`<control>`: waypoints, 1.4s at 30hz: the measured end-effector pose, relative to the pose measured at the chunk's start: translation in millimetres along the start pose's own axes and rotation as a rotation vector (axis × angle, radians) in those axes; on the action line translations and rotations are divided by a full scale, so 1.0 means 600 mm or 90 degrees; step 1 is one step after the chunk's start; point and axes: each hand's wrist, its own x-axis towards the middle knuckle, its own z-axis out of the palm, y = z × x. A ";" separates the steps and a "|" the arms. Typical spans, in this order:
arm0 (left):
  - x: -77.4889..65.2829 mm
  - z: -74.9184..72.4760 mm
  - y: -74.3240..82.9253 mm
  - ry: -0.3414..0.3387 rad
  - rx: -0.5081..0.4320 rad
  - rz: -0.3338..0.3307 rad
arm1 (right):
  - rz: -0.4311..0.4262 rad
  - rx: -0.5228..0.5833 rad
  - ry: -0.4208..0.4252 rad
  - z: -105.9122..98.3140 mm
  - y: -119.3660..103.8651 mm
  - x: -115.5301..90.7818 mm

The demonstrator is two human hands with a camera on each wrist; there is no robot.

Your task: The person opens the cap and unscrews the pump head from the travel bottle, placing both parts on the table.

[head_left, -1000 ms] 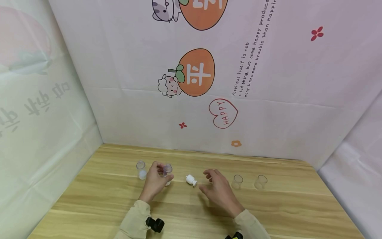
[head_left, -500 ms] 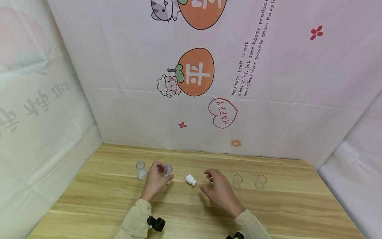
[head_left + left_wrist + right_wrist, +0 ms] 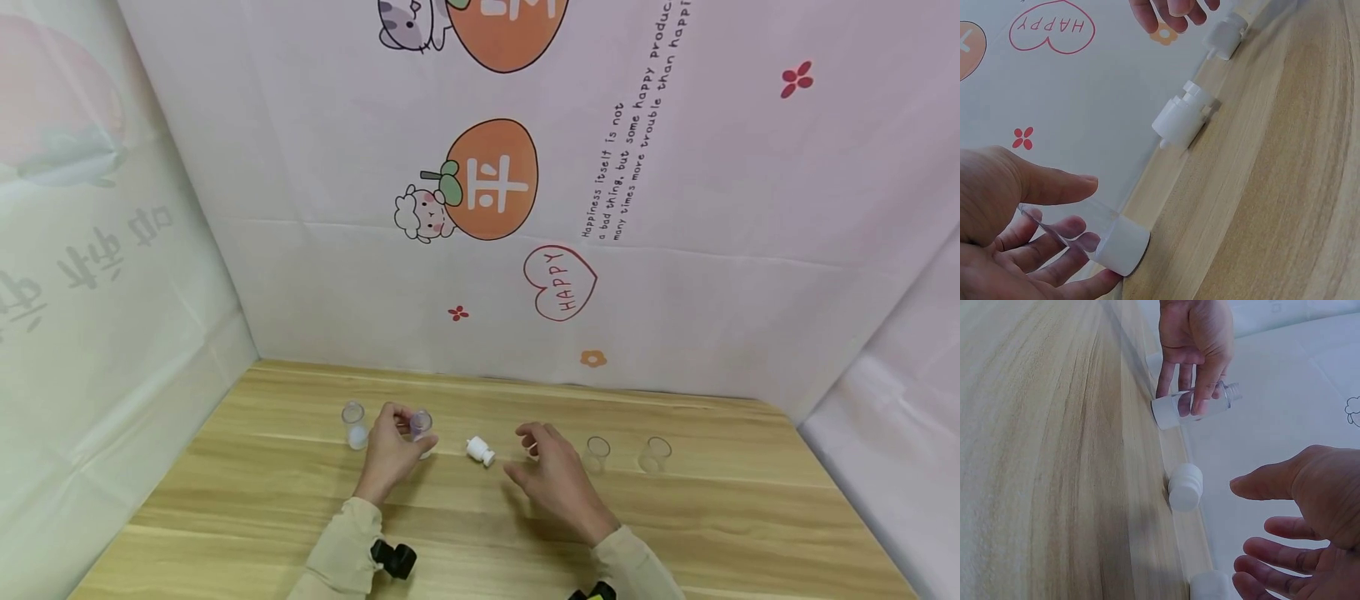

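My left hand holds a clear bottle with a white base, standing on the table. Thumb and fingers lie around its sides; its threaded neck is uncapped. To the right of that bottle lies a white pump head on its side. My right hand hovers just right of the pump head, fingers slightly bent, holding nothing. A second white pump head lies by the right hand, which hides it in the head view. Left of my left hand stands another clear bottle with a white bottom.
Two clear cup-shaped covers stand right of my right hand. The wooden table ends at a printed white cloth wall behind, with more cloth on both sides.
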 end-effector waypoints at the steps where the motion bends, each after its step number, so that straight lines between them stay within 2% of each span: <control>1: 0.000 -0.001 0.000 0.001 0.000 0.001 | 0.001 0.000 0.001 0.000 0.000 0.000; 14: -0.004 0.000 0.005 0.016 -0.003 -0.027 | 0.018 0.011 0.012 -0.011 0.000 -0.004; 27: -0.003 0.000 0.008 0.010 0.007 -0.013 | 0.009 -0.004 0.020 -0.023 0.006 -0.009; 32: -0.005 0.000 0.013 0.009 0.035 -0.004 | 0.009 -0.008 0.023 -0.029 0.009 -0.010; 38: -0.010 -0.009 0.029 0.008 0.089 0.041 | 0.010 0.009 0.031 -0.040 0.013 -0.012; 42: -0.013 -0.014 0.039 0.007 0.130 0.059 | 0.003 -0.004 0.038 -0.047 0.017 -0.012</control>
